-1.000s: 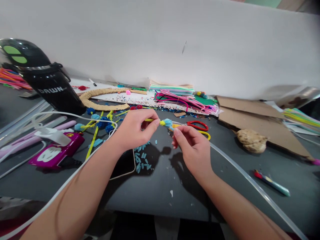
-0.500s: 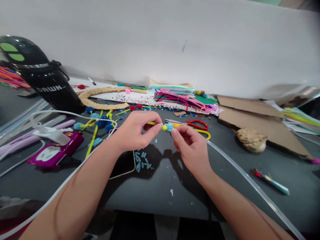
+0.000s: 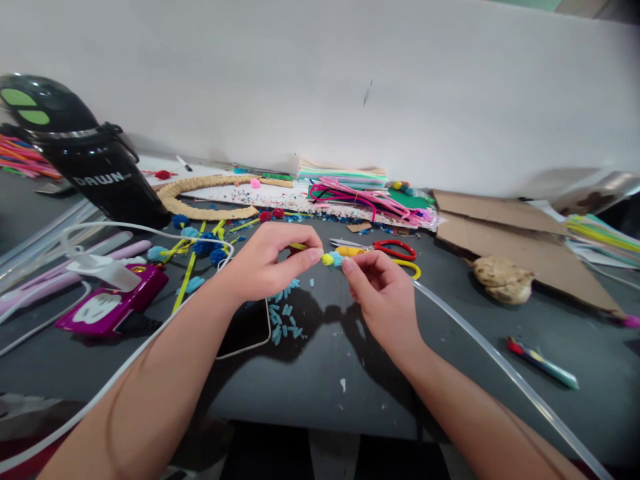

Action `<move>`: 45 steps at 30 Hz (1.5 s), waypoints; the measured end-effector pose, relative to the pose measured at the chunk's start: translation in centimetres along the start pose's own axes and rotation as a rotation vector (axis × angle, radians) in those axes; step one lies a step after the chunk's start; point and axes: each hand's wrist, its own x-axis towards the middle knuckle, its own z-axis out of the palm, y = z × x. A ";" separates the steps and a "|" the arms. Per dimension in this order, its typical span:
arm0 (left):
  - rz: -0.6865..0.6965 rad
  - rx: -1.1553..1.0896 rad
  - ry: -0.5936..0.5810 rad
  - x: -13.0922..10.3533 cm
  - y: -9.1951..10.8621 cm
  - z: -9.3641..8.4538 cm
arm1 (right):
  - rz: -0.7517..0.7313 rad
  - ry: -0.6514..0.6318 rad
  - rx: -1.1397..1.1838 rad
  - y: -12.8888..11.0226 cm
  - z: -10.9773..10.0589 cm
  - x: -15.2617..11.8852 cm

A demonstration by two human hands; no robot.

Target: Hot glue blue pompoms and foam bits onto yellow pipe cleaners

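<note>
Your left hand (image 3: 273, 263): fingers clamped on yellow stem (image 3: 327, 259) | your right hand (image 3: 386, 293): fingers pinching its blue tuft (image 3: 337, 259), frame centre | tuft seems attached; loose blue pieces (image 3: 285, 320) lie unattached, left of centre.

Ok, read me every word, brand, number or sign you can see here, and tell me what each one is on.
"DAWN": white letters on the black bottle.
Right after it, on the same bottle: a tiny mark, too small to read.
No other text can be made out.
</note>
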 end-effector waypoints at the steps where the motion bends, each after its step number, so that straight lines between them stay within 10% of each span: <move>1: -0.012 -0.006 0.002 0.0 0.0 0.0 | 0.005 0.000 0.009 -0.1 0.0 0.0; 12: -0.012 0.036 0.041 -0.2 0.0 -0.3 | 0.130 -0.124 0.307 0.0 0.1 -0.5; 45: 0.022 0.002 -0.099 -0.1 0.3 -0.2 | 0.135 -0.145 0.219 0.1 0.3 -0.3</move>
